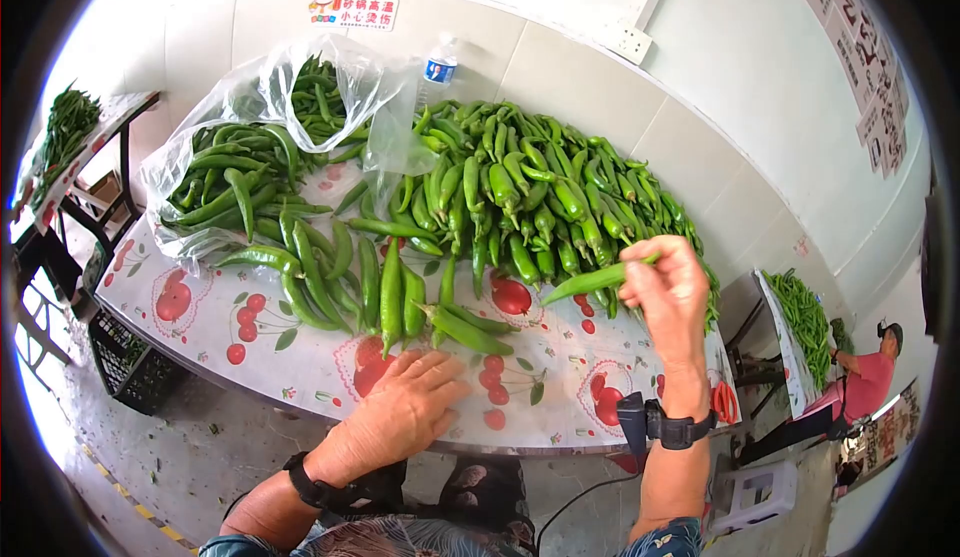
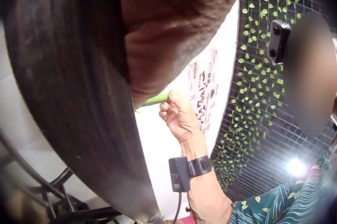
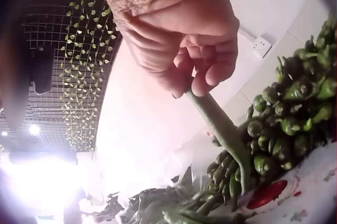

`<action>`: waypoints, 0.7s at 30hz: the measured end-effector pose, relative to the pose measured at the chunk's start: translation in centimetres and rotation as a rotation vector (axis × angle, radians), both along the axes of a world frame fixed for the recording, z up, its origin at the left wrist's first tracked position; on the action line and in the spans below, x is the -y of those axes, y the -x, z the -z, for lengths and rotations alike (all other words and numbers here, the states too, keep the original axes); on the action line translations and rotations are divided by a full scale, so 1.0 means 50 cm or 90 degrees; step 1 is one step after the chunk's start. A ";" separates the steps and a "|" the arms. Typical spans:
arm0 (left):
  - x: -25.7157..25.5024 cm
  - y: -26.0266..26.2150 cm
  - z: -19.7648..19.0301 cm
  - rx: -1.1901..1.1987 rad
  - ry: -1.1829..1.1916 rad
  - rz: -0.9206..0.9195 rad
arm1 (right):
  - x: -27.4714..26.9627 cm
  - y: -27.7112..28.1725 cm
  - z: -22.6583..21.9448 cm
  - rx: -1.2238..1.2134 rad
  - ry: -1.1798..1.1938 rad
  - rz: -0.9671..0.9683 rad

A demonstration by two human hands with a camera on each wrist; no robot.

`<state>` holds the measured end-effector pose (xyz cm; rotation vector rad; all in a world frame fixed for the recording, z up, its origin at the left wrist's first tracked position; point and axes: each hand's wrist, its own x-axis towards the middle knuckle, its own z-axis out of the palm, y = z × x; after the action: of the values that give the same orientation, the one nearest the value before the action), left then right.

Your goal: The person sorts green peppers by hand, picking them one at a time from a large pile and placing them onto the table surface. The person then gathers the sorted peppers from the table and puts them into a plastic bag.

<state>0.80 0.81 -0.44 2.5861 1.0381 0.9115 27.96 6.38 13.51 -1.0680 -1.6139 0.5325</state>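
The right hand (image 1: pixel 664 292) pinches one green pepper (image 1: pixel 590 282) by its stem end, raised over the table's right part; the right wrist view shows thumb and fingers on that pepper (image 3: pixel 224 132). The left hand (image 1: pixel 405 407) rests on the patterned tablecloth (image 1: pixel 330 367) at the front edge, fingers extended, just below a few loose peppers (image 1: pixel 465 330). Behind, a large heap of peppers (image 1: pixel 540 187) lies with many stem ends facing forward. At the left, more peppers (image 1: pixel 240 182) lie in and around a clear plastic bag (image 1: pixel 390 142).
A water bottle (image 1: pixel 438 69) stands by the wall behind the heap. Side tables with peppers (image 1: pixel 797 317) are at right and far left. A black crate (image 1: pixel 135 362) is on the floor at left, a white stool (image 1: pixel 757 497) at lower right. Another person (image 1: pixel 865 382) is at far right.
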 end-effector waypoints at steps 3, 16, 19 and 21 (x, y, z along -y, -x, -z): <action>0.001 -0.001 -0.002 -0.003 0.000 -0.002 | -0.007 0.004 -0.022 -0.092 -0.098 0.025; -0.006 0.002 0.017 0.020 -0.015 -0.001 | -0.244 0.190 0.019 0.324 -0.410 0.044; -0.007 0.001 0.019 0.023 -0.018 0.000 | -0.273 0.214 0.051 0.427 -0.341 0.016; -0.006 0.001 0.021 0.030 -0.013 -0.001 | -0.282 0.217 0.071 0.499 -0.304 0.012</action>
<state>0.76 1.11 -1.48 2.5685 1.0238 0.9834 17.11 20.47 9.94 -0.9662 -2.2450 -0.3407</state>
